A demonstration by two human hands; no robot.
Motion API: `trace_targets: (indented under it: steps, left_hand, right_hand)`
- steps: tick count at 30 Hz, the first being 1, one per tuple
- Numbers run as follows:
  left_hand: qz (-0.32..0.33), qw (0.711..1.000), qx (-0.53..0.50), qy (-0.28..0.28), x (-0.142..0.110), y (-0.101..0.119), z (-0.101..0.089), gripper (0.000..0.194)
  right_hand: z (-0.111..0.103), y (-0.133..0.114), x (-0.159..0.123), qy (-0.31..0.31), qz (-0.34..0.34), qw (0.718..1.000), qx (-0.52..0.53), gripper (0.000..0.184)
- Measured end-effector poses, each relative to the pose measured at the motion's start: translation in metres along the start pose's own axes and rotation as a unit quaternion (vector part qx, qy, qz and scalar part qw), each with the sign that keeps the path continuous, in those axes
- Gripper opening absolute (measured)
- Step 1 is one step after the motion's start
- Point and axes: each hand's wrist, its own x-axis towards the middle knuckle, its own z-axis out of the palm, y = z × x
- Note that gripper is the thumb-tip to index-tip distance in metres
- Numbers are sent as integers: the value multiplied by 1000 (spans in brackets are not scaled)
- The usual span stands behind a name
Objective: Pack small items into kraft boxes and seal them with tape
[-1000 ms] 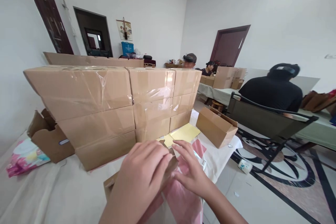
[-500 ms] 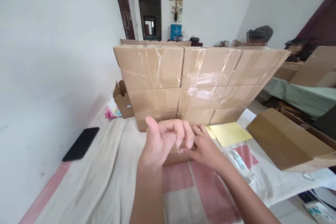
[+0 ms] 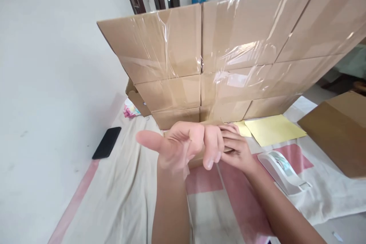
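Cloth-covered table, small carton before stacked boxes
Left hand palm up, thumb out, fingers curled; right hand bent at the carton's right end; I can't tell whether either clamps. Open cloth runs to a phone near the left edge.

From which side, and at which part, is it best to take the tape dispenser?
Probably across the middle of the dispenser, pinching its long sides from above and right: its body lies long and narrow on the cloth, and the right forearm is along its left. Avoid the near end, likely the cutter.
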Motion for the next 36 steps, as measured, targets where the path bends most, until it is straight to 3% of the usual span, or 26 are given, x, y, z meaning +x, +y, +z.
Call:
trace_targets:
  steps: [5, 9, 11, 15, 17, 22, 26, 36]
  left_hand:
    - [-85, 990, 91, 62, -8, 23, 6, 86]
    - [-166, 944, 268, 94, -26, 61, -1, 58]
    - [-238, 902, 345, 101, -34, 75, -8, 50]
    - [-451, 765, 451, 90, -37, 82, -17, 34]
    - [-486, 725, 480, 91, -32, 77, -19, 29]
    - [-481, 731, 482, 38, -26, 49, -25, 26]
    - [-470, 737, 486, -2, -27, 31, -26, 34]
    - [-501, 683, 531, 2, -24, 15, -22, 30]
  right_hand:
    - [2, -1, 2, -3, 26, 1000, -14, 21]
    - [2, -1, -1, 38, 1, 999, -5, 20]
    - [2, -1, -2, 44, 0, 999, 4, 18]
    - [2, 0, -2, 51, -6, 998, 23, 14]
    - [3, 1, -1, 49, -7, 998, 28, 14]
    - [2, -1, -1, 34, 7, 999, 34, 11]
    - [2, -2, -1, 31, 11, 999, 33, 9]
    - [3, -2, -2, 35, 15, 999, 38, 10]
